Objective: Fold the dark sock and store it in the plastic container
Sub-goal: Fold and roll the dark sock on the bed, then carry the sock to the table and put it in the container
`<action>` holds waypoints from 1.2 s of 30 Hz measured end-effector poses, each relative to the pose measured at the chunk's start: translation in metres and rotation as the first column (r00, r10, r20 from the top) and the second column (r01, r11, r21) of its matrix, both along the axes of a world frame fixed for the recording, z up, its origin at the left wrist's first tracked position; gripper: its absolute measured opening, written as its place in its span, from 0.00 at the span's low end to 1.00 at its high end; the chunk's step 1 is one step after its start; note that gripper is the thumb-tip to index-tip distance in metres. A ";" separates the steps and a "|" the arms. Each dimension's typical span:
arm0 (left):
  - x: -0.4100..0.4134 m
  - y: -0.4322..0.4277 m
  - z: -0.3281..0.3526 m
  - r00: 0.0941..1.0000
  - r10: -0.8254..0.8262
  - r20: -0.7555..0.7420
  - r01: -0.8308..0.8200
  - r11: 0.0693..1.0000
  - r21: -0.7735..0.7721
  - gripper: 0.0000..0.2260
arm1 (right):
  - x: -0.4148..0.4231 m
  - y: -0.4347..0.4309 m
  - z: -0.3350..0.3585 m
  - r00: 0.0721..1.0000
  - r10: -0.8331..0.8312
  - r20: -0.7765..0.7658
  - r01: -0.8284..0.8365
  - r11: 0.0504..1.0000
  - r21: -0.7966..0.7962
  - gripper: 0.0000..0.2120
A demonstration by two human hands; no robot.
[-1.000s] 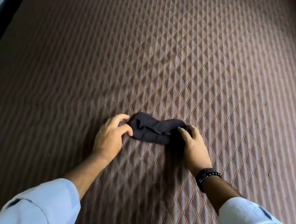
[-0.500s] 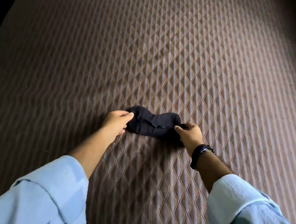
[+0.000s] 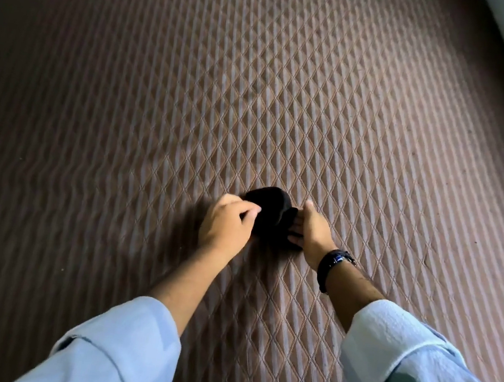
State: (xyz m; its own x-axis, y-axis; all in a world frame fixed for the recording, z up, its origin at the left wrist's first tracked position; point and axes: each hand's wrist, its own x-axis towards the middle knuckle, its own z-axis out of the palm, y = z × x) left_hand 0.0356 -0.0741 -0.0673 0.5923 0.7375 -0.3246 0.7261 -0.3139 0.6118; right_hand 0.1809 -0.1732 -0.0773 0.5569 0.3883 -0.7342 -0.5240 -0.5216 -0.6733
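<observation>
Head view: sock [image 3: 269, 207] mid-mattress [image 3: 349, 123], between hands.

Black sock [image 3: 268, 212] on brown diamond-quilted mattress [image 3: 320, 103]; pale blue sleeves [image 3: 114, 349].

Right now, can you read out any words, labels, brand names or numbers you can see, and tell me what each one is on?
None can be read.
Dark sock: no label or print visible.
Quilted mattress: stitching only, no text.
Black watch: its face is turned away, so nothing can be read there.
Sleeves: plain.
</observation>
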 end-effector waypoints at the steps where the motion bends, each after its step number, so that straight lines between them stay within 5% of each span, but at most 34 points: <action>1: -0.002 0.000 -0.005 0.996 -0.051 -0.067 0.050 0.999 -0.010 0.14 | 0.000 0.001 0.001 0.998 0.067 0.022 -0.067 0.998 -0.012 0.22; 5: 0.000 -0.002 -0.014 0.977 -0.205 -0.062 0.200 0.977 -0.072 0.19 | -0.012 0.002 0.000 0.930 0.261 0.257 -0.236 0.964 -0.124 0.17; 8: 0.005 -0.007 -0.004 0.983 0.122 0.137 -0.079 0.956 -0.283 0.18 | -0.016 -0.011 0.007 0.982 0.052 0.179 -0.051 0.999 -0.009 0.03; 10: 0.011 -0.013 0.011 0.921 0.383 0.069 -0.267 0.751 -0.604 0.26 | -0.018 -0.026 0.021 0.994 -0.099 0.049 0.092 0.987 0.131 0.02; 13: 0.034 -0.037 0.045 0.923 0.385 0.013 -0.193 0.493 -0.848 0.24 | -0.019 -0.059 0.060 0.979 -0.201 -0.022 0.201 0.953 0.226 0.01; 17: 0.072 -0.085 0.112 0.916 0.343 0.208 -0.043 0.599 -0.799 0.16 | -0.017 -0.119 0.136 0.958 -0.286 0.000 0.276 0.923 0.268 0.02; 21: 0.090 -0.144 0.207 0.927 -0.016 0.376 0.284 0.684 -0.672 0.09 | -0.020 -0.205 0.233 0.917 -0.389 0.086 0.345 0.883 0.318 0.16; 25: 0.094 -0.218 0.300 0.819 -0.351 0.455 0.572 0.576 -0.584 0.09 | -0.040 -0.313 0.333 0.818 -0.514 0.257 0.439 0.847 0.299 0.12; 29: 0.090 -0.323 0.385 0.694 -0.476 0.540 0.720 0.452 -0.527 0.07 | -0.090 -0.429 0.415 0.679 -0.643 0.355 0.558 0.766 0.320 0.06; 36: 0.033 -0.571 0.468 0.441 -0.673 0.594 0.869 0.155 -0.470 0.09 | -0.224 -0.641 0.495 0.281 -0.893 0.352 0.822 0.414 0.392 0.02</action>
